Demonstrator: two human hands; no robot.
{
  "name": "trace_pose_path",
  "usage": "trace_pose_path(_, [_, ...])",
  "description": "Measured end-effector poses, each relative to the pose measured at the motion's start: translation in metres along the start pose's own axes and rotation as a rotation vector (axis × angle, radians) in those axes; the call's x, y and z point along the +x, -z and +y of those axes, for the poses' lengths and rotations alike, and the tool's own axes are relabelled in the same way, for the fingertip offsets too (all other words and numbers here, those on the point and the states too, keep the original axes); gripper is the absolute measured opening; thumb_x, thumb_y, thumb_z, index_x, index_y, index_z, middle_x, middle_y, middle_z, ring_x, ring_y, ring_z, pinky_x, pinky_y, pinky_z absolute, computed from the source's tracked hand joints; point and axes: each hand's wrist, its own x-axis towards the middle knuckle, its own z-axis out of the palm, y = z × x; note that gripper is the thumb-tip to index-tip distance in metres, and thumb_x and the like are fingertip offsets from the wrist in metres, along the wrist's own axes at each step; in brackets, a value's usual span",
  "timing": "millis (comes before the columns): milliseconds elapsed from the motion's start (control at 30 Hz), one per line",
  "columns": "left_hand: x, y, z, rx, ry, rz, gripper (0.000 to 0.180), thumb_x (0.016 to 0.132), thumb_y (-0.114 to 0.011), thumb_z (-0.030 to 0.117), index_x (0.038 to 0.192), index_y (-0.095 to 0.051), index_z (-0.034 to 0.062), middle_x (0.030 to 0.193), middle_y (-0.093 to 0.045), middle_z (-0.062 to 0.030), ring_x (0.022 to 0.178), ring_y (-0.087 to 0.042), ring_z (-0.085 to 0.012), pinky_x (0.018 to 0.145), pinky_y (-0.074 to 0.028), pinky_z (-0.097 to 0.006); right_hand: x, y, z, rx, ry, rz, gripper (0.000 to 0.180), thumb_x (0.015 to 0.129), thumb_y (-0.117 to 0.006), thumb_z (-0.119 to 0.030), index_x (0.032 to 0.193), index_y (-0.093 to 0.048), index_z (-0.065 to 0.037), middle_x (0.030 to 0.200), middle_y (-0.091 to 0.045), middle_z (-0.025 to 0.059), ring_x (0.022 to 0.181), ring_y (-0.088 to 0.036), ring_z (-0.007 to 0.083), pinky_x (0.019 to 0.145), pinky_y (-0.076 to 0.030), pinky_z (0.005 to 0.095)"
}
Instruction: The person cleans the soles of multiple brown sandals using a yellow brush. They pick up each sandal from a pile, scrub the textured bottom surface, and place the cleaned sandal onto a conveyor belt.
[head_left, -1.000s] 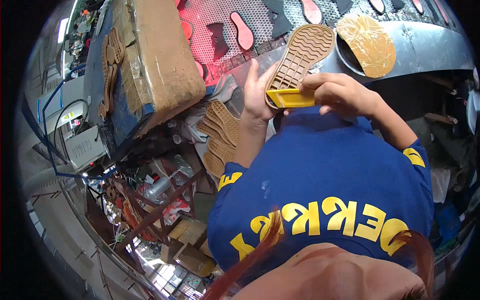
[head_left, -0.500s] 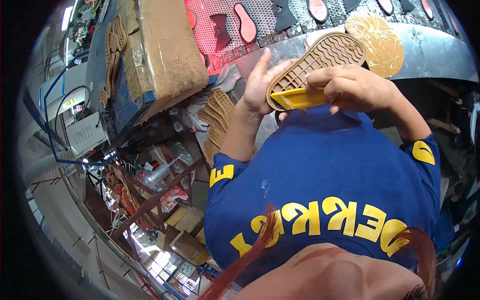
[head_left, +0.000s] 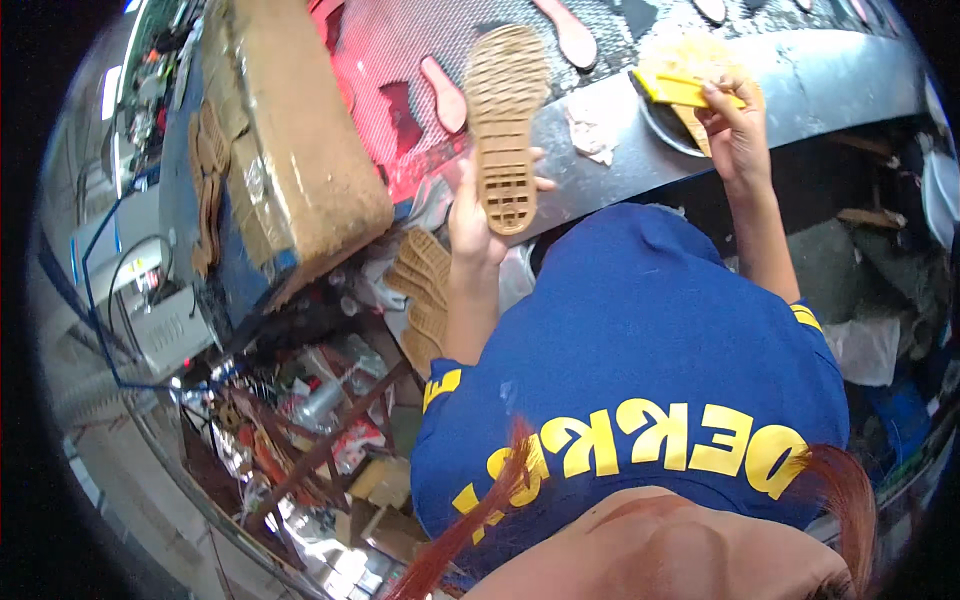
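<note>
Head view: the left hand [head_left: 478, 215] grips the heel end of a tan shoe sole [head_left: 505, 125], fingers curled round it, tread facing the camera, toe pointing to 12 o'clock above the grey tabletop [head_left: 800, 75]. At 2 o'clock from it, well apart, the right hand [head_left: 735, 125] pinches a yellow brush [head_left: 680, 88] over a round dish [head_left: 665, 125] on the tabletop. At 9 o'clock from the sole lies a brown cardboard box [head_left: 295, 150]; at 6 o'clock, a stack of soles [head_left: 425, 290] beside the left forearm.
</note>
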Motion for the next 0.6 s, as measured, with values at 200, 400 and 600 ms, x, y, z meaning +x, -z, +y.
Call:
trace_pose_path(200, [0.004,-0.005,-0.01,0.053,-0.412,0.157,0.049,0.097,-0.052,0.018,0.141,-0.034,0.0045,0.132,-0.051,-0.02,0.12,-0.054,-0.0349,0.1,-0.048,-0.046,-0.003,0.077,0.06,-1.176,0.3,0.327,0.017,0.08,-0.072,-0.008,0.095,-0.066,-0.004,0.09,-0.069,0.0089,0.075,-0.066,0.019,0.069,-0.052,0.031])
trace_pose_path(400, [0.006,-0.004,-0.015,0.458,-0.336,-0.007,0.098,0.071,-0.077,-0.006,0.146,-0.015,0.008,0.126,-0.049,-0.0154,0.12,-0.052,-0.0276,0.101,-0.046,-0.04,0.0,0.095,0.103,-1.589,0.639,-0.064,0.013,0.081,-0.065,-0.004,0.093,-0.068,-0.004,0.09,-0.066,0.012,0.086,-0.064,0.03,0.076,-0.052,0.037])
trace_pose_path(600, [0.011,-0.004,-0.026,0.49,-0.414,0.035,0.098,0.07,-0.073,-0.01,0.146,-0.014,0.0107,0.127,-0.045,-0.0153,0.124,-0.047,-0.0268,0.103,-0.044,-0.041,-0.005,0.093,0.113,-1.272,0.378,0.086,0.013,0.085,-0.065,-0.006,0.096,-0.071,-0.005,0.095,-0.069,0.0108,0.087,-0.066,0.0263,0.079,-0.051,0.0328])
